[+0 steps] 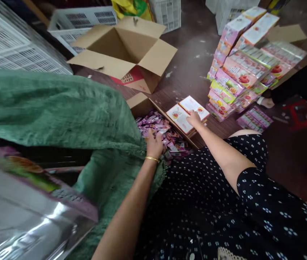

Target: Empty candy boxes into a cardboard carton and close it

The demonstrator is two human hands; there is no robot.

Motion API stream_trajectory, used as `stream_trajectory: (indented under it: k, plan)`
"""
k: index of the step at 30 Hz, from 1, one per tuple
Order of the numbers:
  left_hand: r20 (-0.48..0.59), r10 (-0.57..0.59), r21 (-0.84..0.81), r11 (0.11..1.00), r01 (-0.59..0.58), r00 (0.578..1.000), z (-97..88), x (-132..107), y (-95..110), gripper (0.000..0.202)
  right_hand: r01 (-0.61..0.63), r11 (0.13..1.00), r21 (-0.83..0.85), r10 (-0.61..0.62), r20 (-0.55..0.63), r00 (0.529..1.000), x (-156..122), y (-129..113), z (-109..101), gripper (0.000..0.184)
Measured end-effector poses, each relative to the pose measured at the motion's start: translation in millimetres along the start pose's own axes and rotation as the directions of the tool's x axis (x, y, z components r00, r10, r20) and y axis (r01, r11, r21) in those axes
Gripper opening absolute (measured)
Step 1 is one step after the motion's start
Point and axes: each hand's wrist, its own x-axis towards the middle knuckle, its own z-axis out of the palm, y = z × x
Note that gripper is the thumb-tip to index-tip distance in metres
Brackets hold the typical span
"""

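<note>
Beside purple sachets (173,144), white packs (182,122) bear fruit pictures (175,115) and unreadable lettering (178,111).

Open carton (152,76): red panel (127,77) carries printed characters, unreadable. Stacked fruit-picture packs (238,70): lettering is too blurred to read. White-faced boxes (179,117): print is likewise illegible.

- Sachets (176,146) lie in the box (140,103), the person's left hand (154,144) among them.
- Just right of the box sit two flat stacks (178,117), the right hand (194,119) on them.
- Behind the box stands the carton (110,68); a crate (58,18) sits behind that.
- Left of the box spreads the cloth (47,108).
- Farther right, packs (227,86) are piled up, a co-worker's hand (267,103) near them.
- A loose pack (255,119) lies before the pile.
</note>
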Motion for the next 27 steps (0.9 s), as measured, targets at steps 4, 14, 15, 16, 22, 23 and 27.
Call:
stream_trajectory:
  k: [4, 14, 15, 16, 22, 23, 27]
  plan:
    - [0.217, -0.101, 0.522, 0.853, -0.028, 0.971, -28.1, -15, -58, 0.079, 0.045, 0.999, 0.006, -0.046, 0.117, 0.992, 3, 30, 35, 0.064]
    - [0.513, -0.252, 0.280, 0.953, 0.117, 0.821, -168.0, -2, -141, 0.111, 0.793, 0.596, 0.125, -0.803, 0.089, 0.590, -55, -60, 60, 0.070]
    - [0.545, -0.244, 0.267, 0.957, 0.109, 0.803, -175.0, -1, -133, 0.108, 0.823, 0.554, 0.123, -0.820, 0.251, 0.515, -72, -71, 67, 0.084]
    - [0.568, -0.243, 0.236, 0.963, 0.128, 0.786, -182.1, -2, -125, 0.107, 0.838, 0.535, 0.109, -0.796, 0.399, 0.456, -89, -79, 76, 0.095]
    - [0.518, -0.009, -0.412, 0.874, 0.259, 0.855, -234.0, -6, -85, 0.123, 0.930, 0.366, -0.046, -0.660, 0.692, 0.294, -158, -98, 144, 0.094]
    - [0.453, 0.037, -0.503, 0.836, 0.220, 0.891, -244.7, -7, -76, 0.126, 0.944, 0.324, -0.058, -0.667, 0.694, 0.271, -165, -99, 152, 0.091]
    - [0.179, 0.092, -0.687, 0.725, 0.058, 0.980, -289.6, -13, -39, 0.125, 0.975, 0.217, -0.042, -0.718, 0.670, 0.188, -187, -93, 164, 0.089]
